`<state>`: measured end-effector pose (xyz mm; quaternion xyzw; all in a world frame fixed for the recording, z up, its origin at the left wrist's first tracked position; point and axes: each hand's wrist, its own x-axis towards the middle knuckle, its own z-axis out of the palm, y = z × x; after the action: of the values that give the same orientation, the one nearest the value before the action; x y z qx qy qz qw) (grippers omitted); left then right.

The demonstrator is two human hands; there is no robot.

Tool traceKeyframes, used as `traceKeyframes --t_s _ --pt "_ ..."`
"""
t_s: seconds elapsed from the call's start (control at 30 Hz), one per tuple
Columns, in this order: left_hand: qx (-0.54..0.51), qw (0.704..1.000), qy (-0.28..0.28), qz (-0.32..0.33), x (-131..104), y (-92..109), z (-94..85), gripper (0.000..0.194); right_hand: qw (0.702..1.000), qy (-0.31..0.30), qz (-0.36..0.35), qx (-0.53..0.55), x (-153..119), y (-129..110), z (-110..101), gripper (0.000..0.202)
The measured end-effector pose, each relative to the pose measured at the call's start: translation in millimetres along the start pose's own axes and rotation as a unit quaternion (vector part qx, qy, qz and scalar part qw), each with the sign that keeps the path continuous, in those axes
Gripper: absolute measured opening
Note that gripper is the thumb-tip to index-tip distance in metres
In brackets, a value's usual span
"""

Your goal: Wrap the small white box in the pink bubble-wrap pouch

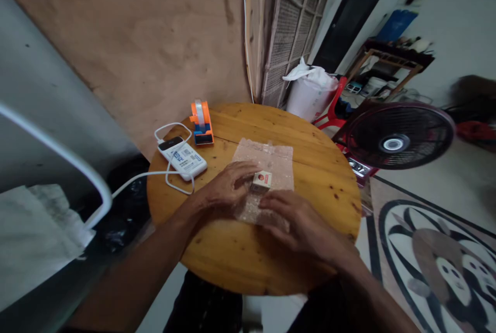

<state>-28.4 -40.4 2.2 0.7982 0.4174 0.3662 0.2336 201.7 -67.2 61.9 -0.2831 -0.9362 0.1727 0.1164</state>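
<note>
A sheet of bubble wrap [279, 160] lies flat on the round wooden table [318, 167]. On its middle sits a small white box [262, 180] with a red print. My left hand [231, 184] is at the box's left side, fingers stretched out and apart, the fingertips close to it; whether they touch I cannot tell. Just below and to the right of the box is my right hand [296, 216], slightly blurred, its fingers extended over the lower part of the wrap. Neither hand grips anything that I can see.
An orange and blue tape dispenser [202, 123] stands at the table's back left. Near it lies a white power bank [186, 161] with a phone-like dark end and a looping white cable [145, 173]. A dark fan [395, 139] stands beyond the right edge, a white sack [310, 90] behind.
</note>
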Motion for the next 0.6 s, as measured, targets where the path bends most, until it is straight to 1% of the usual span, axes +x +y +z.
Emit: traceKeyframes --t_s 0.07,0.1,0.2,0.27,0.37,0.43,0.53,0.6 --pt "-0.005 1.000 -0.006 0.003 0.3 -0.9 0.4 0.054 0.996 -0.040 -0.004 -0.078 -4.2 -11.6 16.3 0.013" --pt "-0.006 1.000 -0.009 0.004 0.4 -1.3 1.0 0.055 0.992 -0.050 0.002 -0.116 -5.2 -13.6 26.6 0.008" --pt "-0.010 1.000 -0.019 0.007 1.4 -1.5 3.2 0.054 0.978 -0.036 0.017 -0.204 -5.0 -10.6 51.9 0.010" --pt "-0.014 1.000 -0.024 0.007 2.2 -0.7 3.5 0.050 0.976 -0.020 0.030 -0.213 -3.0 -7.4 56.0 0.010" --pt "-0.049 0.998 -0.028 -0.008 2.4 2.0 -1.3 0.039 0.982 0.005 0.068 -0.175 3.0 -5.7 42.6 0.010" --pt "-0.091 0.995 -0.029 -0.022 1.7 4.4 -8.1 0.036 0.983 0.040 0.089 -0.156 9.4 -4.5 28.6 0.011" --pt "-0.137 0.990 -0.033 -0.030 0.4 8.0 -19.4 0.039 0.982 0.102 0.085 -0.135 21.4 2.3 12.8 0.016" --pt "-0.129 0.990 -0.040 -0.035 0.4 10.1 -23.9 0.043 0.983 0.117 0.084 -0.114 29.4 10.0 7.8 0.017"
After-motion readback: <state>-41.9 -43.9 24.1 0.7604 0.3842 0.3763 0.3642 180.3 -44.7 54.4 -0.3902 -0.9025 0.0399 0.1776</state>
